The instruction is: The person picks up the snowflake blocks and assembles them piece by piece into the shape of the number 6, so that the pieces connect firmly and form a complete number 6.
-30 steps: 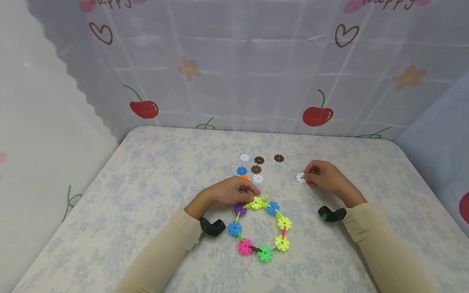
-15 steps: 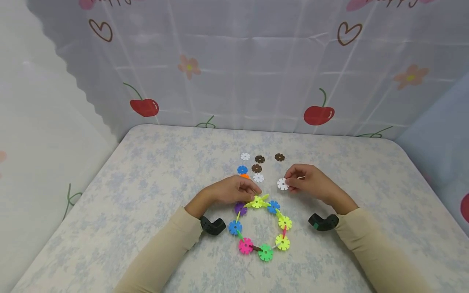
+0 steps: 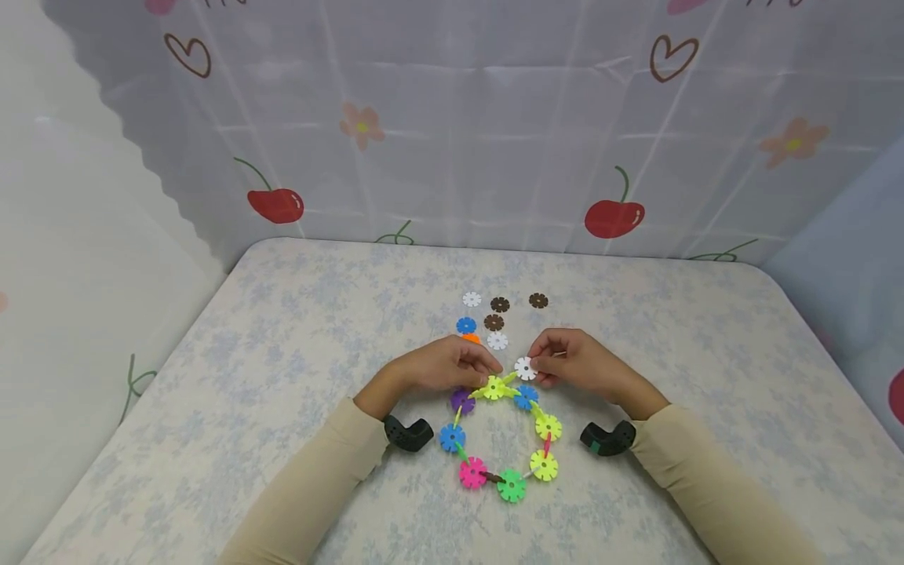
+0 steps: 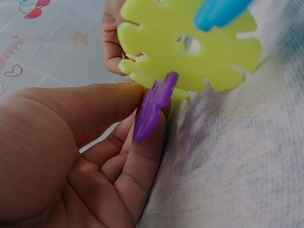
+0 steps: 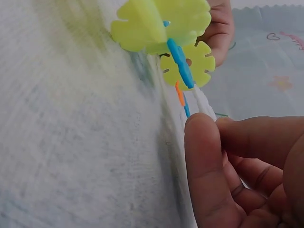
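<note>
A ring of linked snowflake discs lies on the table, with pink (image 3: 472, 472), green (image 3: 512, 486), blue (image 3: 453, 437), purple (image 3: 462, 401) and yellow (image 3: 547, 428) discs among them. At its far side my left hand (image 3: 446, 365) pinches the ring by a yellow disc (image 3: 493, 388); in the left wrist view the thumb and finger grip beside the purple disc (image 4: 151, 111). My right hand (image 3: 577, 362) pinches a white snowflake disc (image 3: 525, 368) between thumb and fingers. That disc is close to the yellow piece sticking out of the ring; whether they touch I cannot tell.
Beyond the ring lie loose discs: white (image 3: 472, 299), brown (image 3: 538, 300), blue (image 3: 466, 325), and an orange one (image 3: 471, 339) partly behind the left hand. A patterned cloth covers the table (image 3: 318, 314). A printed curtain (image 3: 452, 157) hangs along the far edge.
My right hand has moved left and nearer with the white disc, from right of the loose discs to the far side of the ring. The left hand keeps its grip on the ring.
</note>
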`<state>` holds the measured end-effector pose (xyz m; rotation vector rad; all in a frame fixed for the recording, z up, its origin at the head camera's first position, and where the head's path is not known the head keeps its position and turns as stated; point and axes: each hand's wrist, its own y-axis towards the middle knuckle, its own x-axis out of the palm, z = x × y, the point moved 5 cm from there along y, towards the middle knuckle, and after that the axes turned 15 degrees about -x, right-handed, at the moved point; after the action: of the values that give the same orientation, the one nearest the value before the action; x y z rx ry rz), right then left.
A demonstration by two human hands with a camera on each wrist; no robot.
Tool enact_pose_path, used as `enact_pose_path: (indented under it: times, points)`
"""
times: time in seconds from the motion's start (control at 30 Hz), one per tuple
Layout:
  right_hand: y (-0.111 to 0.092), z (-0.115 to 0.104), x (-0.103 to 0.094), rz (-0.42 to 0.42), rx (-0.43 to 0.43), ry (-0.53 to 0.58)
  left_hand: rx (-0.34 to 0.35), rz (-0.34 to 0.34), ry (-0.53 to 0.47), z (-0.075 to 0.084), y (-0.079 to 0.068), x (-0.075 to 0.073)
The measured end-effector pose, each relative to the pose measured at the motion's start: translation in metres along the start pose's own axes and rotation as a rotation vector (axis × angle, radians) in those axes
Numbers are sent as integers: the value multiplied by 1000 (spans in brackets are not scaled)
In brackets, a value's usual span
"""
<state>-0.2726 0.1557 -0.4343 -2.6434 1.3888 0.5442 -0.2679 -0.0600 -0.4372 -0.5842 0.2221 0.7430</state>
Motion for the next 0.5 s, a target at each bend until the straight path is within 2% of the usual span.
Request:
enact_pose_path:
  times: [0.5]
  points:
    - [0, 3, 3, 37, 18, 150, 17, 5, 8, 0, 1, 0]
